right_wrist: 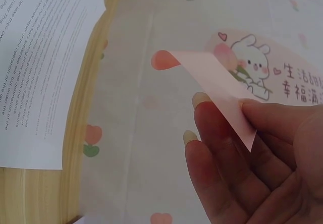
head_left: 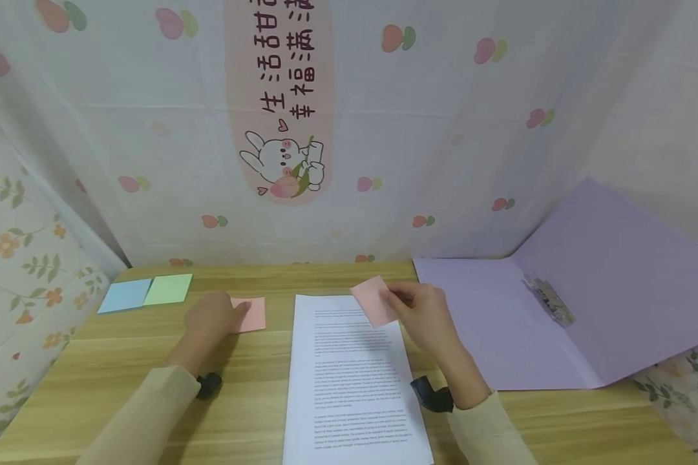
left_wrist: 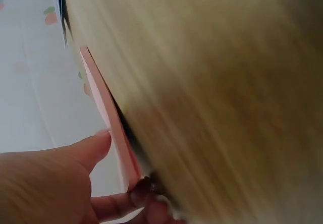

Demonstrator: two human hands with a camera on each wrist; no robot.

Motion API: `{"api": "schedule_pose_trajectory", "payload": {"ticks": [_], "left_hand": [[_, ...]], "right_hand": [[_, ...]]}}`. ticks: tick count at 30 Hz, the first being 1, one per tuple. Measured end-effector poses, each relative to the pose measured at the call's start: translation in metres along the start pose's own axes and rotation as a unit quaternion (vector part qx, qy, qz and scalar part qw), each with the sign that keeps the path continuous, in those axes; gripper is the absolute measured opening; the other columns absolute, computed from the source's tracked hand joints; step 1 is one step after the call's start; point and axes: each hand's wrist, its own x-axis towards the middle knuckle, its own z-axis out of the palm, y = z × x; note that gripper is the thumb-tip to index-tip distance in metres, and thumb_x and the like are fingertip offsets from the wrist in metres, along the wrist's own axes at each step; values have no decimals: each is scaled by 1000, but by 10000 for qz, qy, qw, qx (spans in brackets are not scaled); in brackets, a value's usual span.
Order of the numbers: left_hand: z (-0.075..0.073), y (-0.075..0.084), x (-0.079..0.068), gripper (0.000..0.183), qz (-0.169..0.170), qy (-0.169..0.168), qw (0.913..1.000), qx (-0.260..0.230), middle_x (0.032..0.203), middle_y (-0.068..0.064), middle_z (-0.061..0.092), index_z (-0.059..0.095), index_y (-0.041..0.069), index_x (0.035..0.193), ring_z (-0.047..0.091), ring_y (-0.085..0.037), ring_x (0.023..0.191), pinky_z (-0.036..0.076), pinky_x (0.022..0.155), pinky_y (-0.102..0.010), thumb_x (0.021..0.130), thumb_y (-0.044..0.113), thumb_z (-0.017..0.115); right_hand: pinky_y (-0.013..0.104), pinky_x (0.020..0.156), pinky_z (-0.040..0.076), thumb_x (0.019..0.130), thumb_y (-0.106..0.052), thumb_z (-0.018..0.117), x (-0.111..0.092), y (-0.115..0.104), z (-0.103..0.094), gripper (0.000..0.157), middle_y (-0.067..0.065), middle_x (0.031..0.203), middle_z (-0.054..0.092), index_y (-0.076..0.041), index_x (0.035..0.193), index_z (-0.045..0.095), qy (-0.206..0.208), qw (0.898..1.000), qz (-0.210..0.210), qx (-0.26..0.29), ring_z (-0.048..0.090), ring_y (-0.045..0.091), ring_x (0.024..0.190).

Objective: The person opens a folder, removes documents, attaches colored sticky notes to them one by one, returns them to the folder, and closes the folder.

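My right hand (head_left: 421,314) pinches a single pink sticky note (head_left: 374,301) between thumb and fingers, above the upper part of a printed sheet of paper (head_left: 349,387). In the right wrist view that sticky note (right_wrist: 217,80) is thin and slightly bent. Left of the paper, my left hand (head_left: 212,316) grips a pink sticky note pad (head_left: 256,314) by its near left side. The left wrist view shows the thumb on the pad's (left_wrist: 108,108) top face and fingers curled at its lower edge, close to the tabletop.
A blue sticky note pad (head_left: 124,296) and a green one (head_left: 168,289) lie side by side at the back left of the wooden table (head_left: 256,400). An open purple folder (head_left: 465,297) with a metal clip (head_left: 549,301) lies at right. A printed curtain (head_left: 442,142) hangs behind.
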Motion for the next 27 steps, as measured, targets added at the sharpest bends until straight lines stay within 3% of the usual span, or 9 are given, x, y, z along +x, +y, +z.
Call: {"api": "schedule_pose_trajectory", "payload": {"ticks": [4, 7, 10, 12, 15, 21, 27], "left_hand": [[1, 2, -1, 63, 108, 0, 9988, 475, 79, -16, 63, 64, -6, 101, 56, -25, 67, 42, 52, -35, 101, 55, 47], [2, 2, -1, 73, 120, -9, 9982, 588, 88, -24, 66, 54, -13, 122, 61, -30, 71, 46, 54, -37, 100, 56, 48], [4, 2, 0, 74, 332, 152, 9981, 494, 110, -31, 65, 43, -12, 139, 66, -38, 86, 55, 65, -46, 100, 50, 52], [6, 3, 0, 68, 576, 308, 9970, 415, 120, -33, 61, 46, -9, 137, 64, -45, 98, 56, 78, -53, 99, 47, 56], [10, 5, -1, 66, 984, 480, 9931, 414, 135, -40, 49, 45, -8, 139, 52, -57, 120, 49, 96, -63, 99, 44, 55], [13, 10, -10, 84, 997, 506, 9927, 463, 132, -42, 45, 44, -13, 135, 48, -58, 120, 52, 92, -63, 94, 58, 58], [8, 12, -19, 78, 1053, 284, 9926, 537, 128, -40, 48, 46, -11, 132, 52, -52, 111, 52, 88, -61, 90, 52, 65]], "right_hand": [[36, 75, 62, 94, -13, 72, 0, 1, 0, 16, 12, 97, 79, -2, 105, 78, -15, 10000, 32, -39, 76, 24, 86], [37, 76, 62, 94, -14, 72, -1, 0, -1, 17, 12, 98, 79, -3, 106, 78, -47, 9999, 106, -44, 76, 24, 87], [38, 76, 62, 94, -14, 72, -2, 0, -2, 18, 12, 99, 79, -3, 106, 78, -51, 9999, 117, -52, 76, 24, 88], [38, 76, 62, 94, -14, 72, -2, 0, -2, 18, 12, 100, 79, -3, 107, 78, -49, 9999, 85, -69, 76, 24, 88], [38, 76, 62, 94, -14, 72, -2, 0, -2, 18, 12, 99, 79, -3, 107, 78, -27, 9999, 35, -92, 76, 23, 87], [36, 73, 62, 93, -12, 72, -1, -1, 0, 15, 11, 96, 79, -3, 104, 78, 4, 9999, -97, -142, 75, 22, 83], [35, 73, 62, 92, -11, 73, -1, -3, 2, 14, 11, 96, 79, -4, 103, 79, 13, 9998, -130, -128, 75, 21, 82]]}}
